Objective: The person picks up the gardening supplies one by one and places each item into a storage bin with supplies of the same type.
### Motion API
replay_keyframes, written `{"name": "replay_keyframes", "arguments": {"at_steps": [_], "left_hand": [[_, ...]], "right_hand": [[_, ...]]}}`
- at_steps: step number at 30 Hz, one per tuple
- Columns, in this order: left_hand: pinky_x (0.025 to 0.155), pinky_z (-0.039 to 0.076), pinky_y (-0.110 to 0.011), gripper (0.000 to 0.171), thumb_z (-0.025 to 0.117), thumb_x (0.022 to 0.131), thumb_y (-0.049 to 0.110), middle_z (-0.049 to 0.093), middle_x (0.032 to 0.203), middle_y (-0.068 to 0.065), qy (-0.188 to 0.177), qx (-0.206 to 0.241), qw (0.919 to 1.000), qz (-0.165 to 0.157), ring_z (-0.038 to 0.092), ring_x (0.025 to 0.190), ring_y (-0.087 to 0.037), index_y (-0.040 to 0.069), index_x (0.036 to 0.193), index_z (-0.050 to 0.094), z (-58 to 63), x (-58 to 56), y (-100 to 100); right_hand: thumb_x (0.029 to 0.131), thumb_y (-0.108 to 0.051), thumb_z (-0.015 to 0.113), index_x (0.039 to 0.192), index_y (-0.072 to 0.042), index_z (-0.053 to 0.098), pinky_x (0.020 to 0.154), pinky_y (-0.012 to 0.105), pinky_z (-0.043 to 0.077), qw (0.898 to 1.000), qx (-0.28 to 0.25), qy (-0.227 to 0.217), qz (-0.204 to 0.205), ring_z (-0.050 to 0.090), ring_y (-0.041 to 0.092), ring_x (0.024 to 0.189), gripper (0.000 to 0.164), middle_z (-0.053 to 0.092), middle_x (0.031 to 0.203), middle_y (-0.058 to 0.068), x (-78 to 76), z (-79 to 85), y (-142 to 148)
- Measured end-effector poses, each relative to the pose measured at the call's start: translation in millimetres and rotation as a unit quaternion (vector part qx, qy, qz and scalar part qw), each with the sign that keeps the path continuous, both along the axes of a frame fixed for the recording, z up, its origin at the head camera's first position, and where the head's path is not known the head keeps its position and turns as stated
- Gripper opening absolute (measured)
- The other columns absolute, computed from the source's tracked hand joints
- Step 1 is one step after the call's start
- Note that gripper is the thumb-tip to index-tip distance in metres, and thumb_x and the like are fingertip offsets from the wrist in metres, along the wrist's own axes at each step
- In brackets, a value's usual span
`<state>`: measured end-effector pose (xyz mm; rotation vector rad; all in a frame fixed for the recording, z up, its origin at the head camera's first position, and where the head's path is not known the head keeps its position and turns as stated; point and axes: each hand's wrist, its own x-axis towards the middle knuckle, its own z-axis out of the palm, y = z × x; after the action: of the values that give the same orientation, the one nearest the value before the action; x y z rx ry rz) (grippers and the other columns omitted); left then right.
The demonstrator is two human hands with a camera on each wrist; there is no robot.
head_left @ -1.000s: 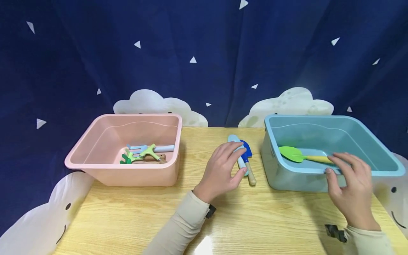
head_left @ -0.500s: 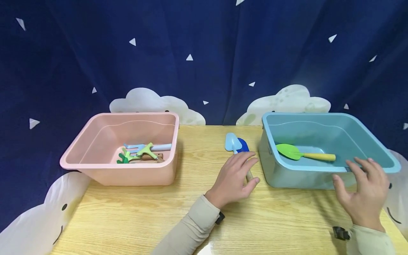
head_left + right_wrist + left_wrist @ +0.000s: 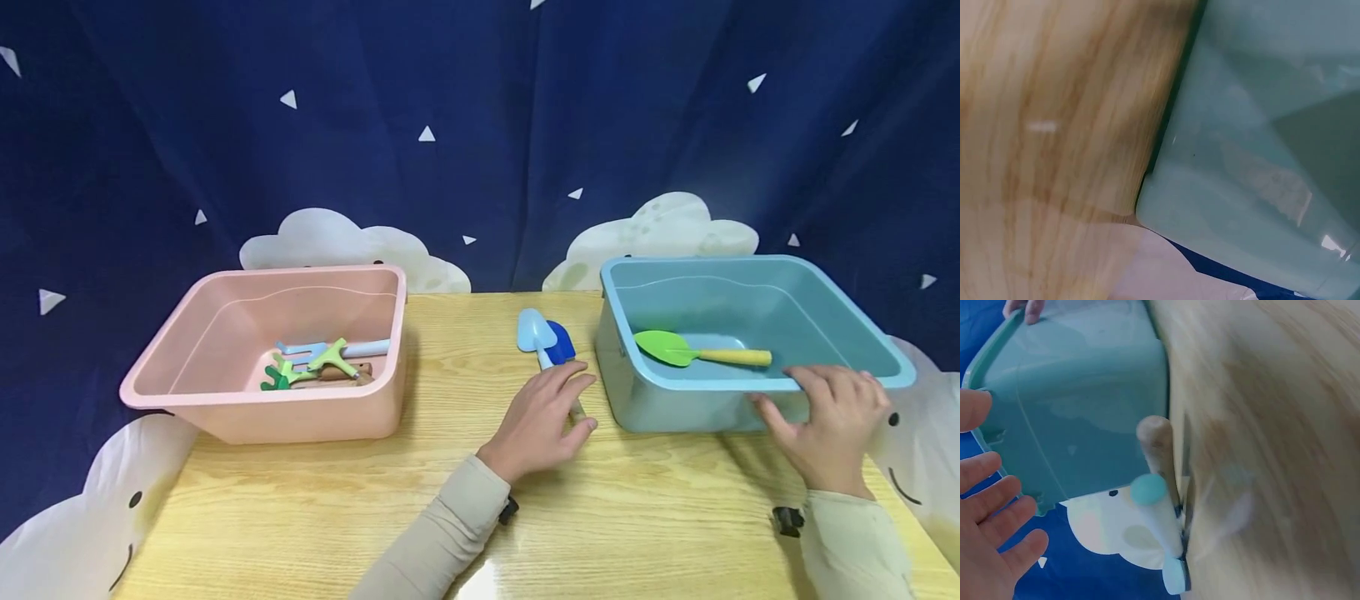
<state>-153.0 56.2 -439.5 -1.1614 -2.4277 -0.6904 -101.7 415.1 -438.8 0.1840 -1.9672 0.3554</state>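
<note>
My left hand (image 3: 536,425) hovers with fingers spread over the handles of two small trowels on the table, holding nothing. One is a light blue trowel (image 3: 535,330) with a pale handle and turquoise end (image 3: 1149,489); it lies across a dark blue trowel (image 3: 561,342) with a wooden handle (image 3: 1157,440). My right hand (image 3: 832,425) holds the front rim of the blue bin (image 3: 697,408), fingers bent over the edge and thumb along the outer wall. Inside that bin lies a green trowel (image 3: 666,347) with a yellow handle. The right wrist view shows only bin wall and table.
At the left stands a pink bin (image 3: 277,417) with a light blue hand fork (image 3: 303,352), a light green tool (image 3: 333,358), a dark green rake head (image 3: 275,379) and brown handles inside. A dark blue curtain (image 3: 360,125) hangs behind the wooden table (image 3: 300,517).
My left hand has drawn back from the light blue trowel, uncovering its blade. My right hand has moved off the green trowel's handle and come down onto the blue bin's rim.
</note>
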Motion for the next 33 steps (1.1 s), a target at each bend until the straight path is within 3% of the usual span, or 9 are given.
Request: {"name": "replay_keyframes", "arguments": {"at_steps": [8,14,19,24,29,33], "left_hand": [[0.11,0.044,-0.036,0.051,0.066,0.09,0.035,0.052,0.146,-0.007,-0.017,-0.022,0.9996,0.009,0.052,0.135,-0.021,0.013,0.135,0.057,-5.5,-8.0,-14],[0.108,0.047,-0.037,0.052,0.065,0.09,0.036,0.054,0.145,-0.007,-0.026,-0.039,0.9988,0.015,0.053,0.134,-0.022,0.012,0.135,0.057,-13.4,-20.8,-25],[0.108,0.046,-0.04,0.054,0.064,0.092,0.038,0.05,0.148,-0.009,-0.079,-0.064,0.9942,0.034,0.05,0.137,-0.024,0.011,0.138,0.054,-17.7,-32.6,-39],[0.11,0.044,-0.043,0.059,0.059,0.094,0.041,0.047,0.151,-0.011,-0.141,-0.097,0.9836,0.056,0.046,0.141,-0.027,0.01,0.143,0.05,-22.3,-44.8,-48],[0.109,0.045,-0.043,0.059,0.055,0.096,0.046,0.047,0.151,-0.011,-0.18,-0.113,0.9744,0.072,0.046,0.141,-0.027,0.011,0.144,0.049,-32.1,-57.6,-43],[0.11,0.044,-0.044,0.059,0.053,0.096,0.047,0.046,0.152,-0.01,-0.184,-0.114,0.9735,0.072,0.045,0.142,-0.028,0.012,0.144,0.05,-37.9,-66.7,-32]], "right_hand": [[0.081,-0.072,0.059,0.089,0.009,0.063,0.111,0.056,0.021,0.999,-0.02,0.023,0.011,0.046,0.053,0.089,0.082,0.058,0.087,0.032,-6.7,1.9,-8],[0.08,-0.074,0.058,0.089,0.008,0.063,0.11,0.058,0.023,0.999,-0.024,0.037,-0.002,0.047,0.052,0.09,0.082,0.058,0.088,0.032,-9.9,-4.9,-4],[0.08,-0.074,0.057,0.09,0.008,0.061,0.111,0.058,0.022,0.998,-0.03,0.05,-0.001,0.046,0.051,0.092,0.083,0.057,0.089,0.032,-12.6,-7.8,-5],[0.081,-0.076,0.055,0.092,0.01,0.06,0.111,0.063,0.019,0.999,-0.032,0.038,-0.002,0.045,0.051,0.096,0.087,0.056,0.093,0.033,-11.2,-6.6,-7],[0.081,-0.076,0.054,0.092,0.01,0.059,0.111,0.062,0.019,0.998,-0.034,0.044,-0.005,0.045,0.05,0.097,0.087,0.056,0.094,0.032,-11.6,-6.2,-9],[0.081,-0.074,0.055,0.092,0.009,0.059,0.11,0.063,0.019,0.997,-0.041,0.059,-0.004,0.045,0.05,0.097,0.084,0.056,0.094,0.032,-12.7,-7.0,-12]]}}
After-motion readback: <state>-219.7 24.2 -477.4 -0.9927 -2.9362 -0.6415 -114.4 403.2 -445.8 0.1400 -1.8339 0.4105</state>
